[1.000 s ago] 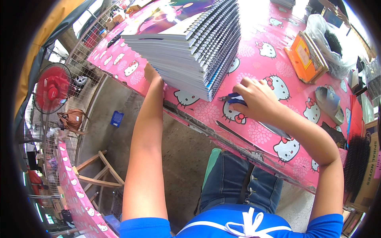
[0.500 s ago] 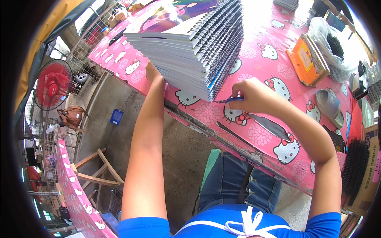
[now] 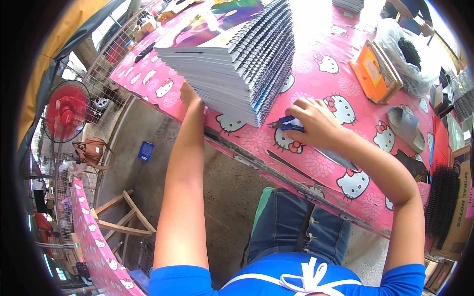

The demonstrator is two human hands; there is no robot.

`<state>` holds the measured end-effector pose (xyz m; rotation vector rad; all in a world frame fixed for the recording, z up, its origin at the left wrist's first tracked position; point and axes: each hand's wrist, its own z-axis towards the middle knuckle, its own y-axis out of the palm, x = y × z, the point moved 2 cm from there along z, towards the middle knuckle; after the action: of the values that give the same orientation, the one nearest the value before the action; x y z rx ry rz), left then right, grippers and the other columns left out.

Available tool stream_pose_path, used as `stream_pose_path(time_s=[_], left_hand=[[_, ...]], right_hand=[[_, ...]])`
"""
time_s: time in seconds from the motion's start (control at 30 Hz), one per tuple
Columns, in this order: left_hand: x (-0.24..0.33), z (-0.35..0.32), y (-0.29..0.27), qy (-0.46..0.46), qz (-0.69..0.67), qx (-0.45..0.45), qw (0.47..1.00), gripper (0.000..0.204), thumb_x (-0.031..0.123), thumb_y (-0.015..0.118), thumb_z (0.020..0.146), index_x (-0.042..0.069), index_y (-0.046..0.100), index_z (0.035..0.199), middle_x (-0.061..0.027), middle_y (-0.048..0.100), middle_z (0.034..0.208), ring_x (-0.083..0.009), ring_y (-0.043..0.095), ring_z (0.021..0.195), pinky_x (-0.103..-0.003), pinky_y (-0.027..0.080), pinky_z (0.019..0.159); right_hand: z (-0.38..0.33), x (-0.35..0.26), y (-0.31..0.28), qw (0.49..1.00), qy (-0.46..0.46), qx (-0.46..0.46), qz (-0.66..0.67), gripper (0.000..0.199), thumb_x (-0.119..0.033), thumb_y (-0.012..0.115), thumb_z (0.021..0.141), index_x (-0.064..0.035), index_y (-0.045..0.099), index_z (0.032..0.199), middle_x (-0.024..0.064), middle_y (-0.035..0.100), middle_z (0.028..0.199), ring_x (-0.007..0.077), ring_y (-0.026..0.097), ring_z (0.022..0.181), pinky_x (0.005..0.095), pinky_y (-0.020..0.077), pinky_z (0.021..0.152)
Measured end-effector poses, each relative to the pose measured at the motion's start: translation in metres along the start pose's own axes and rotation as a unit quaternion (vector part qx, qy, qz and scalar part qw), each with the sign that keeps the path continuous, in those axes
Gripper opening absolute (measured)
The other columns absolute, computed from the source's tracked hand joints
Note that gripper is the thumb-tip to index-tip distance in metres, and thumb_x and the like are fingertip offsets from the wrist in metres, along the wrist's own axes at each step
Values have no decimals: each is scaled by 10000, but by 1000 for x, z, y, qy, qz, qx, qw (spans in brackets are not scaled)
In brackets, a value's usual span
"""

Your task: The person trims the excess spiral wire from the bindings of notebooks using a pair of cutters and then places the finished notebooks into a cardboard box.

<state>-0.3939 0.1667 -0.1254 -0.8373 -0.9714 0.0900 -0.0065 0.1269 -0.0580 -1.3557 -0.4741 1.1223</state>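
A tall stack of spiral-bound notebooks (image 3: 222,81) stands on the pink patterned table, its wire spines facing right and a colourful cover on top. My left hand (image 3: 189,93) is against the stack's lower left side; its fingers are hidden behind the pages. Just right of the stack, my right hand (image 3: 313,121) grips blue-handled pliers (image 3: 286,123). Their dark jaws point left at the bottom notebooks' spines, and I cannot tell whether they touch. A dark, flat, pointed strip (image 3: 340,159) lies beneath my right forearm.
An orange-covered book pile (image 3: 373,71), a clear plastic bag (image 3: 412,64) with black coils and a slipper (image 3: 406,128) occupy the table's right. Black spiral coils (image 3: 442,202) stand beside a cardboard box (image 3: 461,197). Another person's hand (image 3: 425,29) shows far right. A red fan (image 3: 65,111) stands left.
My right hand has turned and its fingers have spread over the pliers, showing more of the blue handles and jaws. My left hand stays at the stack. The view has shifted slightly.
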Motion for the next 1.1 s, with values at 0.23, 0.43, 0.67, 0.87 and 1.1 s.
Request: stream_pose_path(time_s=[0.23,0.43,0.67,0.87,1.1], left_hand=[[-10,3,3,-54,-126,6,990,382,277,370,919,18,649,947,-153,695,940,-288,668,818,-402,498,713],[-12,7,12,-61,-124,-8,990,408,254,318,927,14,648,942,-147,694,910,-271,658,791,-395,486,702],[-42,21,0,-3,-194,53,980,380,230,332,952,18,634,858,-133,691,842,-272,657,711,-374,498,633],[9,-49,-27,-60,-506,-262,820,679,522,327,988,-9,337,1411,-152,442,1388,-263,381,1306,-402,261,1091],[27,-93,-51,-57,-439,-306,843,1067,792,46,841,-69,309,1415,-161,401,1432,-253,332,1336,-353,183,1122]], right_hand=[[12,-7,3,998,13,-2,59,361,-344,704,790,-21,640,937,133,623,827,274,623,691,368,499,627],[39,3,-18,821,318,-296,371,370,-329,639,855,34,669,916,185,671,734,244,656,543,363,550,476],[9,-45,-28,978,166,-123,37,474,-430,645,836,14,596,995,178,651,865,327,645,868,426,502,750],[-138,14,-50,955,251,84,-131,401,-316,697,787,-34,586,1049,142,576,1016,326,549,1005,430,415,902],[-235,15,-70,925,293,174,-170,471,-208,734,734,-2,576,1128,207,451,1291,358,453,1172,463,317,1006]])
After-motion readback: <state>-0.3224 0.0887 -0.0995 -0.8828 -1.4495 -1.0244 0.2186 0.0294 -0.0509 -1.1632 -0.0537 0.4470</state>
